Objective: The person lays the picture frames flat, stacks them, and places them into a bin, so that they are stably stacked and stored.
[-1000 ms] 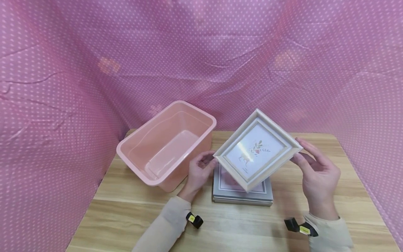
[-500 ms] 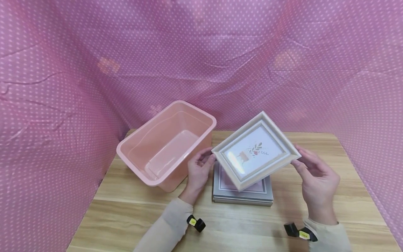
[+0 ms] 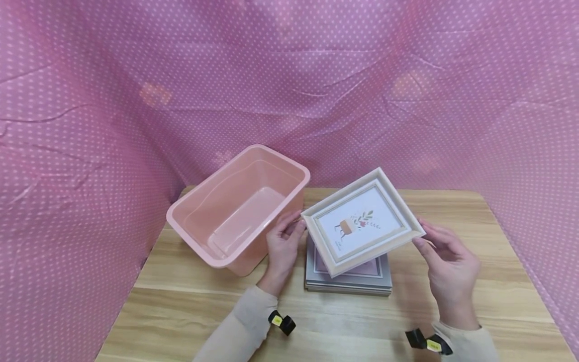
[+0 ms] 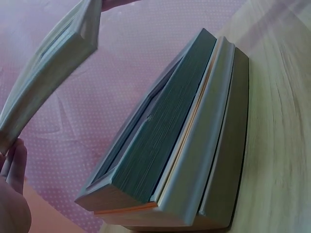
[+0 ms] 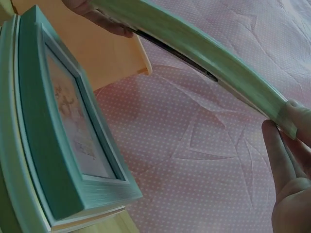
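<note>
A cream picture frame (image 3: 362, 221) with a small animal-and-leaves print is held tilted above a stack of picture frames (image 3: 348, 286). My left hand (image 3: 282, 246) pinches its left corner between thumb and fingers. At the opposite corner, my right hand (image 3: 448, 264) grips it the same way, thumb in front and fingers behind. The right wrist view shows the edge of the held frame (image 5: 209, 58) well apart from the stack. Topmost in the pile is a grey frame (image 4: 160, 131) with a pinkish picture, partly hidden in the head view by the held one.
A pink plastic bin (image 3: 239, 211) stands at the left, its inside bare, close beside my left hand. Everything rests on a wooden table (image 3: 181, 311). Pink dotted cloth (image 3: 289, 90) hangs behind and along both sides.
The held picture frame has turned counterclockwise and its right corner has dropped a little, bringing the print into clearer sight. My right hand has shifted slightly left and down with it.
</note>
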The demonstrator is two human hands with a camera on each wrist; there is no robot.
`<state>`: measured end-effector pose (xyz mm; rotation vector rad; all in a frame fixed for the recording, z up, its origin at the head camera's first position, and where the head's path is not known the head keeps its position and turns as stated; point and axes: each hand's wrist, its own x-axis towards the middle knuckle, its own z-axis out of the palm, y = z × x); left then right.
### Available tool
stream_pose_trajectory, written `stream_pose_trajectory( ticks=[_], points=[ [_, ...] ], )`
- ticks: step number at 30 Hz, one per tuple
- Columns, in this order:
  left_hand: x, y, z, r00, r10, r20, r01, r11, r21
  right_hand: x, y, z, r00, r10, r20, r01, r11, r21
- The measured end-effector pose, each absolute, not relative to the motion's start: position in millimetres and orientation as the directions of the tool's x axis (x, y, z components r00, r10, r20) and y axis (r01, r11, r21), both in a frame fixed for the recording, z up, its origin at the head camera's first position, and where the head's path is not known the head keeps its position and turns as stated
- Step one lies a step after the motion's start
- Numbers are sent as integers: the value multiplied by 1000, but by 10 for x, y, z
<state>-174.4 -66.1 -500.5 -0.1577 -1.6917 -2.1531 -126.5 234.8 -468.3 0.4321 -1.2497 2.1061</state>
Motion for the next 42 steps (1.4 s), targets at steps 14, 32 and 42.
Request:
stream_pose_trajectory(
  ticks=[14, 32, 42],
  points=[
    [-1732, -691, -4987, -932, -187, 312, 341, -155, 927, -1147, 2314, -4817, -743, 370, 558, -667, -337, -665],
    [-1729, -648, -5044, -977, -105, 183, 198, -152, 968, -914, 2265, -5096, -778, 408, 479, -593, -222, -774],
    [-1766, -674, -5059, -973, -89, 215, 222, -90, 971, -809, 2128, -5199, -825, 428, 371, -469, -151, -870]
  ],
)
